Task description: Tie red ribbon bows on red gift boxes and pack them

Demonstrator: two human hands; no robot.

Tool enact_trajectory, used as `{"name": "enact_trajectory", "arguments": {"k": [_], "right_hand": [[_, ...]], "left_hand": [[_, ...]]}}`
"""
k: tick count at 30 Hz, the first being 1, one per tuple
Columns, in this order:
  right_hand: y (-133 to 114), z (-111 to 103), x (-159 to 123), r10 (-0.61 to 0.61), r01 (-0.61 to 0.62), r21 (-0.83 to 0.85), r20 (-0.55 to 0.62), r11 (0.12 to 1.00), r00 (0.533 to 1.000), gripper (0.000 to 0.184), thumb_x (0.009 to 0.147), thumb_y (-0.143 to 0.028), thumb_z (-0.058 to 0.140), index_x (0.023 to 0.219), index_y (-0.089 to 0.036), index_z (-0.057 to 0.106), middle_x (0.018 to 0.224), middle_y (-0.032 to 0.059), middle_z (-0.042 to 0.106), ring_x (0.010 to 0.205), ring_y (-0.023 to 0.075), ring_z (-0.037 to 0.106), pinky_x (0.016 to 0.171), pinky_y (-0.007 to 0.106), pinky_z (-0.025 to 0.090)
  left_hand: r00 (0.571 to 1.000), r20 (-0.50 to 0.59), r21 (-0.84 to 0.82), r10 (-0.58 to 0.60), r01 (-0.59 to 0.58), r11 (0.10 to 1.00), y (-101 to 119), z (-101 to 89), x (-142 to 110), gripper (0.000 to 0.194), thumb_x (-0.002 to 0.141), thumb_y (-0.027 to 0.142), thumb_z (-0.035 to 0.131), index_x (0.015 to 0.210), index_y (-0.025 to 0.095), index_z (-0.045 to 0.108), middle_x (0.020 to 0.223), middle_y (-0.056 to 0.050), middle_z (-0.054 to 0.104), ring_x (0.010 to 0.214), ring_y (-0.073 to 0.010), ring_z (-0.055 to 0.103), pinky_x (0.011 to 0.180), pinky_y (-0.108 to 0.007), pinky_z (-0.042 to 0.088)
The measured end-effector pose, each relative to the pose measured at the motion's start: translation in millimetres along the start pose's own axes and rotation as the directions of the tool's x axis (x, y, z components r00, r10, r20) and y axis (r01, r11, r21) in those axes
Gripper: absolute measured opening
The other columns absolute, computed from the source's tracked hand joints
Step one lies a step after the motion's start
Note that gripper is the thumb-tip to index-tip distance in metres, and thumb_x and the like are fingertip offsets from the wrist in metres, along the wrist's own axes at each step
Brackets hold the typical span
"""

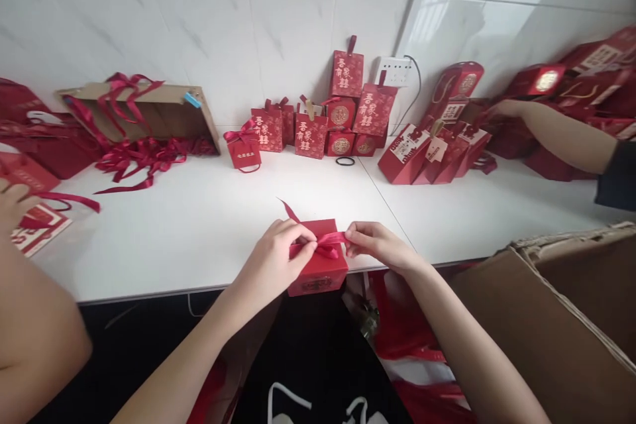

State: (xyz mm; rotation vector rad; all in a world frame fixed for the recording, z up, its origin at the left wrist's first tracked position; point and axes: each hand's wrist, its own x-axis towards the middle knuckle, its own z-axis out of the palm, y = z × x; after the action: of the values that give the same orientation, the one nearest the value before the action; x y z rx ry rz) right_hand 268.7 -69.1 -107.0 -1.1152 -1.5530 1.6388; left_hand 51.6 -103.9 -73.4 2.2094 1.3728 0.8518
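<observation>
A small red gift box point(320, 271) sits at the near edge of the white table point(199, 225). A red ribbon point(325, 242) crosses its lid in a bow, and one loose tail sticks up toward the back left. My left hand point(278, 255) pinches the ribbon at the left of the bow, fingers closed. My right hand point(375, 245) pinches the ribbon's right end, also closed. Both hands rest against the top of the box.
Finished red boxes point(342, 119) are stacked against the tiled wall. A cardboard tray point(163, 109) with loose red ribbons lies at back left. Another person's arm point(556, 132) reaches among red bags at right; another's hand point(12, 202) is at left. A cardboard box point(561, 318) stands near right.
</observation>
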Motion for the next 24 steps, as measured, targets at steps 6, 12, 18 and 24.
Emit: {"name": "enact_trajectory", "arguments": {"k": [6,12,18,24], "right_hand": [[-27,-6,39,-0.256,0.244,-0.116,-0.105,0.963,0.961,0.030,0.072,-0.043,0.067,0.074,-0.016,0.055,0.061,-0.0040,0.052,0.057,0.0087,0.047,0.060,0.025,0.039],[-37,10,55,-0.421,0.300,-0.474,-0.172,0.828,0.891,0.020,0.079,-0.034,0.060,0.088,-0.016,0.055,0.089,0.0067,0.061,0.083,0.0168,0.057,0.077,0.032,0.044],[-26,26,-11,-0.544,0.411,-0.606,-0.043,0.681,0.838,0.021,0.081,-0.039,0.062,0.089,-0.021,0.056,0.087,0.0047,0.059,0.080,0.0176,0.054,0.073,0.030,0.044],[-20,46,-21,-0.501,0.306,-0.641,-0.143,0.704,0.854,0.012,0.084,-0.031,0.058,0.079,-0.021,0.053,0.077,0.0012,0.055,0.068,0.0139,0.051,0.064,0.027,0.042]], "left_hand": [[1.000,0.003,-0.028,-0.029,0.029,0.999,-4,0.3,-1,0.018,0.085,0.030,0.048,0.095,0.023,0.061,0.081,-0.002,0.060,0.081,-0.0182,0.056,0.076,-0.031,0.045],[0.999,0.034,0.035,-0.003,0.002,0.999,-2,-0.4,-1,0.028,0.088,0.029,0.043,0.107,0.025,0.063,0.091,-0.003,0.060,0.093,-0.0196,0.055,0.086,-0.033,0.044],[1.000,0.026,0.026,-0.016,0.016,1.000,-1,0.9,-2,0.028,0.088,0.026,0.043,0.107,0.023,0.064,0.095,-0.004,0.060,0.095,-0.0196,0.055,0.085,-0.033,0.046],[1.000,0.012,0.034,-0.020,0.019,0.999,-3,2.6,-2,0.029,0.088,0.026,0.042,0.109,0.021,0.063,0.094,-0.004,0.060,0.095,-0.0196,0.055,0.085,-0.034,0.047]]}}
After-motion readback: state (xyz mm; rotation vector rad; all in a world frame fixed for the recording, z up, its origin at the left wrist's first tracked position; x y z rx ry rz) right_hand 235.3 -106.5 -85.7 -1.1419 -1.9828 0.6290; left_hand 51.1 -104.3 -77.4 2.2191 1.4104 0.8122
